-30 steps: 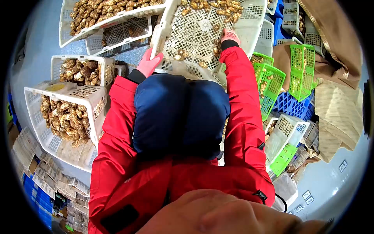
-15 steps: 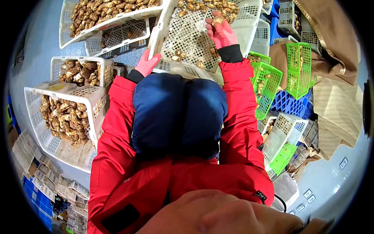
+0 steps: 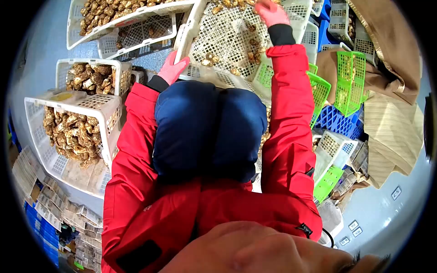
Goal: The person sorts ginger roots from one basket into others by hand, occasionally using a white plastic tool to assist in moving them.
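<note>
Both hands wear pink gloves. My left hand rests at the near left corner of the large white crate, thumb spread from the other fingers, with nothing seen in it. Over the crate's far right part is my right hand, beside the brown knobbly pieces at the far end; its fingertips are near the frame's top, and whether they hold a piece cannot be made out. A few small pieces lie on the crate's near part, and others along its right side.
White crates of larger brown pieces stand at the left, and a full crate at the upper left. On the right are green baskets, a blue pallet, a white basket and brown cloth.
My right hand has first lifted a piece from the crate's right side, then moved up toward the far end. My left hand has stayed at the corner.
</note>
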Demonstrator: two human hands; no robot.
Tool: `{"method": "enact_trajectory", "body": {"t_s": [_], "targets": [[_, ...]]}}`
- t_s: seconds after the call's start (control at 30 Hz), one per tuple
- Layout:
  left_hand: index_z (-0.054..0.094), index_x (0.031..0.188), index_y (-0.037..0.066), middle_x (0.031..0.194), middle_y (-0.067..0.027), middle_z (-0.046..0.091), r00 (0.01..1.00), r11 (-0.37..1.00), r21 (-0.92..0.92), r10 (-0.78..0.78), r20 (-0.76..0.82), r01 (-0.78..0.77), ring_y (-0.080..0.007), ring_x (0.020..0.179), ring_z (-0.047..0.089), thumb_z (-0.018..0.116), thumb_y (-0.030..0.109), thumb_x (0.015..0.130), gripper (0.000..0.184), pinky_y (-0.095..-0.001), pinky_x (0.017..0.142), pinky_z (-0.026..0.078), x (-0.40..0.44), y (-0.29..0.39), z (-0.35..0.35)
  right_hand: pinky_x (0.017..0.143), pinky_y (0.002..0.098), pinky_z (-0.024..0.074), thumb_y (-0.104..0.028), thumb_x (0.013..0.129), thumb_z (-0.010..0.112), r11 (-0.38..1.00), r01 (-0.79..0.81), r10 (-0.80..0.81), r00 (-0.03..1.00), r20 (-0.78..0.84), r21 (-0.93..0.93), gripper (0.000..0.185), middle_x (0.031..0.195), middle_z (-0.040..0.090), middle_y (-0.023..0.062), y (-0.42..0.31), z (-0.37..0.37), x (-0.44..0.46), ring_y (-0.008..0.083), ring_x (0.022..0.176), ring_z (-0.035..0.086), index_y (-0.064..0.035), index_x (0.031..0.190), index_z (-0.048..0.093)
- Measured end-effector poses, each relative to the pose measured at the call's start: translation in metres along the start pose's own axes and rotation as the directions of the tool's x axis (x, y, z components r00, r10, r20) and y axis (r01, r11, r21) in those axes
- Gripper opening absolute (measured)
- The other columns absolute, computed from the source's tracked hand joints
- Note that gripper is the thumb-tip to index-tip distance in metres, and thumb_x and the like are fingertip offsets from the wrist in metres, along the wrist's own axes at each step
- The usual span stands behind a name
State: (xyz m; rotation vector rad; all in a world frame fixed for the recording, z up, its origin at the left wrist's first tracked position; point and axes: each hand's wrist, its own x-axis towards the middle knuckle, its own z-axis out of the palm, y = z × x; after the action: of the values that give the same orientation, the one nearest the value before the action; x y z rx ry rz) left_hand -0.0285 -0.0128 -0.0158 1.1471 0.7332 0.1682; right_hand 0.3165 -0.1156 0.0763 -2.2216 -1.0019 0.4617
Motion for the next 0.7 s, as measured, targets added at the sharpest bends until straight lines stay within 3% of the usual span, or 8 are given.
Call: {"method": "enact_trajectory", "body": {"t_s": [0.03,0.07,0.2,0.37,0.4,0.47,0.57,0.7], "targets": [[0.041,0.117,0.0,0.102,-0.0076,0.053,1.0,1.0,-0.027,-0.001,0.004,0.001,-0.0133,0.092,0.049,0.061,0.02,0.077,0.05,-0.0268,0.081,0.04,0.0,-0.003,0.0,0.081,0.0331,0.0432,-0.044,0.071,0.056,0.934,-0.267,0.289,0.956,0.059,-0.239,0.047,0.1,0.06,0.0129,0.01,0.007,-0.019,0.0237,0.094,0.057,-0.0145,0.106,0.059],[0.041,0.117,0.0,0.102,-0.0077,0.053,1.0,0.999,-0.033,0.004,0.003,-0.004,-0.0133,0.092,0.049,0.061,0.021,0.077,0.05,-0.0268,0.081,0.04,-0.002,-0.004,-0.001,0.084,0.0342,0.0424,-0.043,0.07,0.055,0.78,-0.266,0.378,0.922,0.087,-0.567,0.046,0.103,0.059,0.0121,0.026,0.021,-0.033,0.0263,0.098,0.055,-0.0162,0.107,0.058],[0.041,0.117,-0.001,0.101,-0.0076,0.052,1.0,0.998,-0.055,0.01,-0.013,-0.011,-0.0132,0.091,0.048,0.062,0.023,0.077,0.051,-0.0266,0.081,0.04,-0.006,0.012,0.007,0.086,0.0355,0.0421,-0.031,0.075,0.053,0.584,-0.165,0.477,0.862,0.171,-0.795,0.043,0.114,0.053,0.0097,0.073,0.073,-0.073,0.0245,0.106,0.05,-0.0224,0.117,0.047],[0.041,0.116,-0.002,0.101,-0.0093,0.052,1.0,1.0,-0.002,0.013,-0.006,-0.013,-0.0147,0.092,0.048,0.061,0.026,0.077,0.053,-0.0276,0.081,0.039,-0.004,0.005,0.006,0.075,0.0297,0.0454,-0.036,0.069,0.062,0.937,-0.283,0.298,0.953,0.049,-0.203,0.049,0.089,0.063,0.0091,0.061,0.05,-0.06,0.0208,0.084,0.059,-0.0164,0.113,0.053],[0.041,0.116,-0.002,0.101,-0.009,0.052,0.999,0.997,0.065,0.034,0.003,-0.034,-0.0143,0.092,0.048,0.061,0.025,0.077,0.052,-0.0272,0.081,0.039,-0.002,0.006,0.003,0.076,0.0289,0.0459,-0.03,0.073,0.061,0.871,-0.473,0.435,0.869,0.237,0.132,0.05,0.093,0.06,0.0111,0.058,0.037,-0.055,0.0202,0.084,0.058,-0.0138,0.119,0.048],[0.042,0.116,-0.002,0.101,-0.0081,0.052,0.999,0.994,0.104,0.036,0.007,-0.036,-0.0133,0.092,0.048,0.062,0.023,0.077,0.05,-0.0264,0.081,0.04,-0.001,0.003,-0.002,0.08,0.0317,0.0461,-0.02,0.079,0.057,0.425,-0.341,0.279,0.93,0.237,0.839,0.05,0.104,0.054,0.0142,0.044,0.026,-0.061,0.0222,0.092,0.055,-0.0125,0.125,0.039],[0.042,0.116,-0.002,0.101,-0.0078,0.052,1.0,1.0,0.021,0.005,0.002,-0.005,-0.0128,0.092,0.048,0.062,0.021,0.077,0.049,-0.026,0.08,0.04,-0.003,0.009,0.004,0.087,0.0351,0.0432,-0.013,0.082,0.054,-0.052,-0.237,-0.105,0.967,0.231,0.97,0.056,0.117,0.045,0.0161,0.0,-0.002,-0.065,0.0252,0.103,0.048,-0.0078,0.129,0.026],[0.04,0.117,-0.001,0.103,-0.0081,0.053,1.0,0.997,-0.074,-0.024,0.019,0.026,-0.0132,0.094,0.05,0.061,0.018,0.077,0.049,-0.0261,0.082,0.04,-0.003,0.004,0.003,0.06,0.022,0.045,-0.011,0.079,0.06,-0.065,-0.162,-0.133,0.979,0.152,0.985,0.064,0.102,0.049,0.007,-0.047,0.0,-0.053,0.015,0.078,0.05,-0.0137,0.131,0.022]]}}
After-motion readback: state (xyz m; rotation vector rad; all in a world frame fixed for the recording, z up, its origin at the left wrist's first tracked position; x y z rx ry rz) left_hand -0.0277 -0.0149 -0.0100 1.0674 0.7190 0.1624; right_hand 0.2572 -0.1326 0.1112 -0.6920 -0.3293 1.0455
